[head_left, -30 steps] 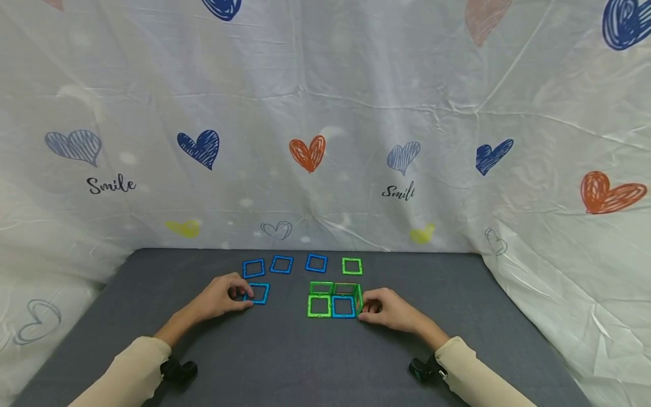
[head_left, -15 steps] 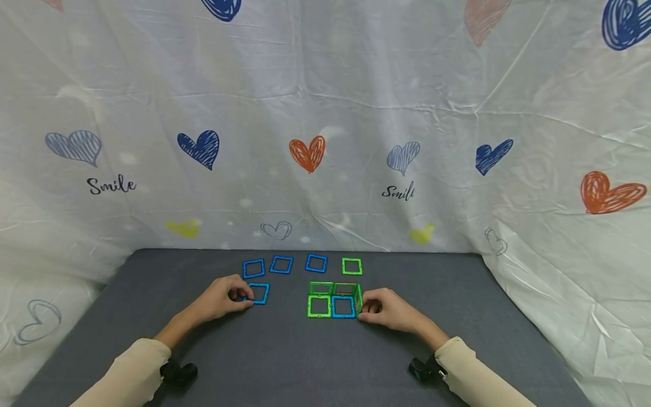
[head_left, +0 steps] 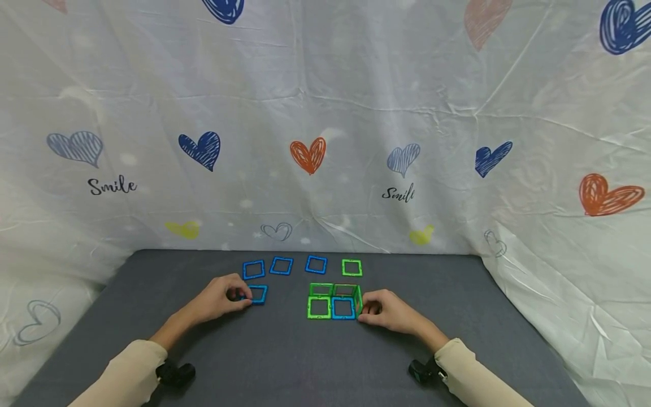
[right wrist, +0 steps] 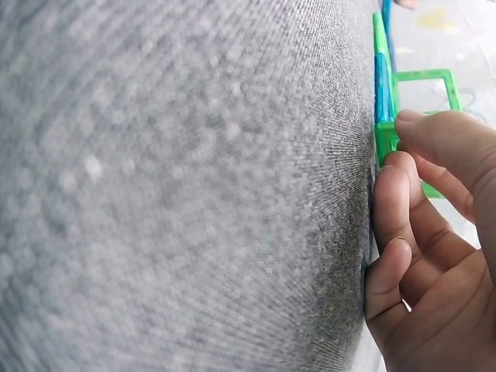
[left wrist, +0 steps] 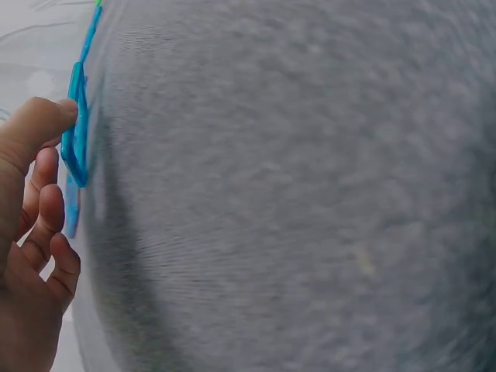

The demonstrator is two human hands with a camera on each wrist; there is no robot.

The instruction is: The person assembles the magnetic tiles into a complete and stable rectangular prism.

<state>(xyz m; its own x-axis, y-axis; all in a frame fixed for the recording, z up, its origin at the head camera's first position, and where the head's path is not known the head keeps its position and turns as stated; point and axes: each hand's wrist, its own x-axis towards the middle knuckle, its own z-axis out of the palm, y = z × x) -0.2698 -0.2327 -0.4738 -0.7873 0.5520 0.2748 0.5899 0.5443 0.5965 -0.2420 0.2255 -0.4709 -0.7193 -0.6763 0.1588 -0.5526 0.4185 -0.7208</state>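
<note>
My left hand (head_left: 224, 295) pinches the left edge of a blue square magnetic tile (head_left: 264, 295) between thumb and fingers; in the left wrist view this blue tile (left wrist: 80, 147) is slightly tilted. My right hand (head_left: 389, 310) holds the upright green magnetic tile (head_left: 359, 299) at the right end of a small assembly, its thumb at the near corner. That assembly has a flat green tile (head_left: 309, 308) and a flat blue tile (head_left: 333, 308) side by side, with two green tiles standing behind them. In the right wrist view my right hand (right wrist: 438, 225) covers part of the upright green tile (right wrist: 449, 85).
Three loose blue tiles (head_left: 254, 261) lie in a row towards the back of the grey table (head_left: 295, 362). One loose green tile (head_left: 351, 260) is at that row's right end. A white curtain (head_left: 346, 186) with printed hearts hangs behind the table.
My left hand and the blue tile it pinches have shifted very slightly to the left. The right hand and the assembly keep their place.
</note>
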